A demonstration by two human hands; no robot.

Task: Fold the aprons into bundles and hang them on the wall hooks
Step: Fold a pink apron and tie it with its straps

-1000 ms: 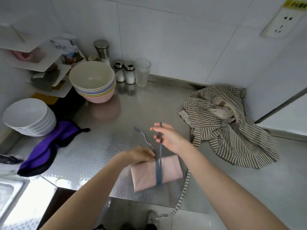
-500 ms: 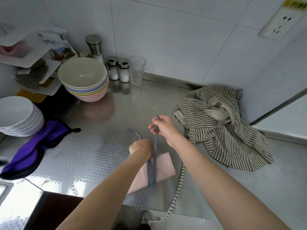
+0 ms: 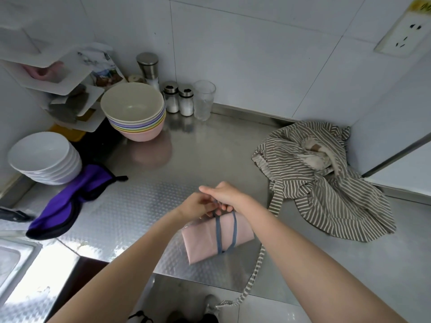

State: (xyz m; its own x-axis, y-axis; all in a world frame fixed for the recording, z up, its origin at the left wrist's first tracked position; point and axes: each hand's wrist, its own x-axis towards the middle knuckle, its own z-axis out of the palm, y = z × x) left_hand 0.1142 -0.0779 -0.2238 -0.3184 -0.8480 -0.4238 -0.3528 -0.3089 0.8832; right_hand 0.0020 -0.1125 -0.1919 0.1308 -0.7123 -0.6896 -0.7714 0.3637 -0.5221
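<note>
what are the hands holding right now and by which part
Both hands, left and right, grip the blue apron strings where they meet at the far edge of the folded pink apron bundle, apparently tying them.

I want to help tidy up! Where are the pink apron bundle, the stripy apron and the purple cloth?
pink apron bundle (image 3: 203, 241), head view, folded front.
stripy apron (image 3: 326, 194), head view, crumpled middle.
purple cloth (image 3: 70, 201), head view, middle.
</note>
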